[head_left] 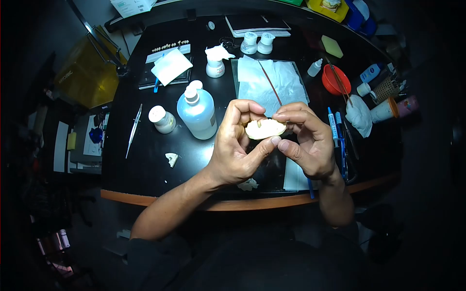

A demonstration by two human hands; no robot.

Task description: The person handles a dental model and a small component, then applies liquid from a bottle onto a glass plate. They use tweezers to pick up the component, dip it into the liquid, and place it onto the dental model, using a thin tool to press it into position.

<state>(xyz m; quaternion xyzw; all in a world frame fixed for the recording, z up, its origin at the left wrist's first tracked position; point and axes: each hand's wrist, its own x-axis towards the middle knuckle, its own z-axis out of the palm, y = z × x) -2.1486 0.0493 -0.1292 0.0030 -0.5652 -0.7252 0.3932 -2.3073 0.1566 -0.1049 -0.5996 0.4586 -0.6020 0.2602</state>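
Observation:
A pale yellow dental cast (pixel 267 129) is held up over the front of the black desk. My left hand (pixel 238 148) grips its left side, thumb along the lower edge and fingers curled above. On the other side, my right hand (pixel 309 143) pinches it between thumb and fingers, and the two thumb tips nearly meet. A small off-white toothed piece (pixel 171 159) lies on the desk to the left. Below my left hand, another pale piece (pixel 248 184) is partly covered. Behind the cast, a thin brush (pixel 270 81) lies on white tissue (pixel 250 77).
Left of my hands stand a large clear bottle (pixel 198 114) and a white-capped jar (pixel 162 120), with tweezers (pixel 134 131) beyond. A red bowl (pixel 336 80), crumpled cloth (pixel 359 115) and blue-handled tools (pixel 341 145) lie on the right. The desk's wooden edge (pixel 233 203) runs along the front.

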